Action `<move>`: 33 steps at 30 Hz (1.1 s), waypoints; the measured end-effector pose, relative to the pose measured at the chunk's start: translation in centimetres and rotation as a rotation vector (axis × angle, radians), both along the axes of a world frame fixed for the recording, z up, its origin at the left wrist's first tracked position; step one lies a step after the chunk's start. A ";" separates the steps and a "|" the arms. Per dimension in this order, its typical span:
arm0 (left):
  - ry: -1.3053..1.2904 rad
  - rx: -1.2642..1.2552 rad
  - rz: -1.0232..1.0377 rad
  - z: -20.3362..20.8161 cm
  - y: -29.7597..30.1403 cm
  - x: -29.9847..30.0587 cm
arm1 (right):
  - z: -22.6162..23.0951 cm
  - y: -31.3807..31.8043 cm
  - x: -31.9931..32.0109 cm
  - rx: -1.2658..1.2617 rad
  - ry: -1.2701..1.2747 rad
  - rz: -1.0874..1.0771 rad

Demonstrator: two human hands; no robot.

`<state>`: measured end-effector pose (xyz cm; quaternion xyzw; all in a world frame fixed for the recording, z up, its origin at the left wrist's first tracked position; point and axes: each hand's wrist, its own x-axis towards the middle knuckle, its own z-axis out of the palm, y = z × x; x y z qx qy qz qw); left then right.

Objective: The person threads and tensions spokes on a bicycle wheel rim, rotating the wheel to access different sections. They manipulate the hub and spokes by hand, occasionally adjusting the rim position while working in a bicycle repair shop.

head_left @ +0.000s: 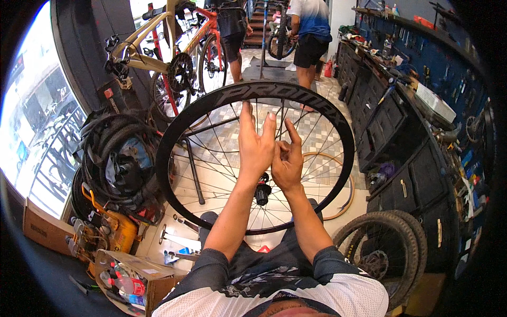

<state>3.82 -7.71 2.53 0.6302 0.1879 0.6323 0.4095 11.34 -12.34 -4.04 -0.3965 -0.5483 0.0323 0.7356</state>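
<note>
Black-rimmed wheel [165,158] sat at the legs [289,246], probably braced there, freeing left hand [256,142], fingers wide, and right hand [288,166], fingers half-curled; couldn't tell if gripping.

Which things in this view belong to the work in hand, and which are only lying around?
In the work, it seems:
black-rimmed wheel
its hub

Lying around:
coiled black tyres, left
two knobbly wheels, lower right
cardboard box with bottles

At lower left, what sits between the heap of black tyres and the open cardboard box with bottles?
In the head view, a yellow machine-like thing sits between the black tyres and the cardboard box.
</note>
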 end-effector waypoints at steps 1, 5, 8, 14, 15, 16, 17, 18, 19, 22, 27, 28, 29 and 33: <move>-0.075 0.087 0.019 0.7 0.8 0.7 | 0.1 -0.3 0.0 -0.011 0.003 0.007; -0.046 -0.055 -0.069 2.3 2.5 0.8 | 0.0 -1.0 -0.1 -0.141 0.026 0.080; -0.029 -0.187 -0.178 3.2 2.2 0.9 | 0.0 -1.1 0.4 -0.106 0.102 0.060; -0.047 -0.232 -0.316 2.6 3.6 0.6 | 0.3 -1.2 0.7 -0.139 0.072 0.057; -0.059 -0.245 -0.349 2.5 3.7 0.7 | 0.2 -1.0 0.9 -0.146 0.075 0.054; -0.055 -0.255 -0.355 2.5 3.7 0.7 | 0.3 -1.0 1.0 -0.152 0.078 0.061; -0.050 -0.265 -0.360 2.5 3.8 0.7 | 0.3 -1.0 1.1 -0.158 0.080 0.070; -0.048 -0.275 -0.366 2.5 3.7 0.7 | 0.3 -1.0 1.1 -0.165 0.081 0.078; -0.056 -0.288 -0.372 2.5 3.8 0.7 | 0.4 -1.0 1.1 -0.177 0.071 0.092; -0.074 -0.320 -0.393 2.6 3.8 0.8 | 0.6 -1.1 1.1 -0.202 0.049 0.123; -0.059 -0.381 -0.437 2.7 3.6 0.6 | 0.5 -1.0 1.2 -0.197 0.040 0.115; -0.072 -0.387 -0.460 2.6 3.6 0.6 | 0.5 -1.1 1.2 -0.191 0.035 0.117; -0.084 -0.392 -0.484 2.4 3.7 0.5 | 0.5 -1.1 1.2 -0.186 0.030 0.119; -0.097 -0.433 -0.532 2.3 3.8 0.4 | 0.5 -1.2 1.0 -0.189 0.049 0.115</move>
